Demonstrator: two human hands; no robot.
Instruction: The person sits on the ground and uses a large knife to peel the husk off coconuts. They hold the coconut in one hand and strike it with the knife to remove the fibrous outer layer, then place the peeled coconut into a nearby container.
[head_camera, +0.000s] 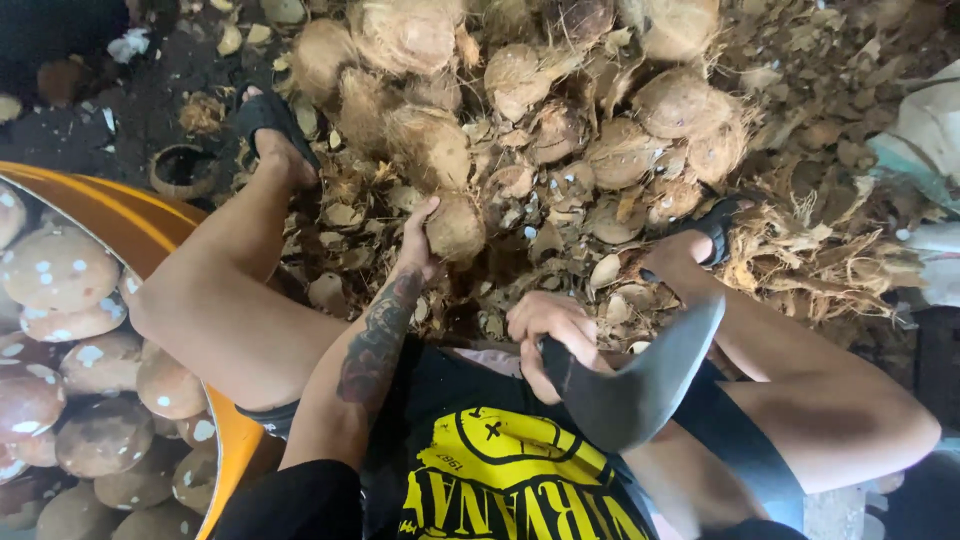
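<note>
The left hand (420, 238) reaches forward between the knees with its fingers spread over a husky brown coconut (456, 227), cupping its near side at the front edge of a heap of coconuts (520, 90). The right hand (548, 335) is closed tight around the handle of a large dark curved blade (640, 385), held close to the body just above the lap. The blade's long axis runs from the grip out to the person's right and then sweeps upward, so that its broad tip points away from the body toward the right foot (690, 245) in a black sandal. The held coconut is roundish, so no clear long axis can be told; it sits on the ground touching its neighbours in the heap. The ground (800, 80) is dark earth thickly littered with husk fibre, shell chips and dry scraps, with a tangle of pale fibre (830, 260) beside the right foot. At the person's left stands an orange tub (130, 215) filled with peeled, smooth brown coconuts (60, 270) flecked with white. The left foot (275, 140), also in a black sandal, rests near the tub's rim.
</note>
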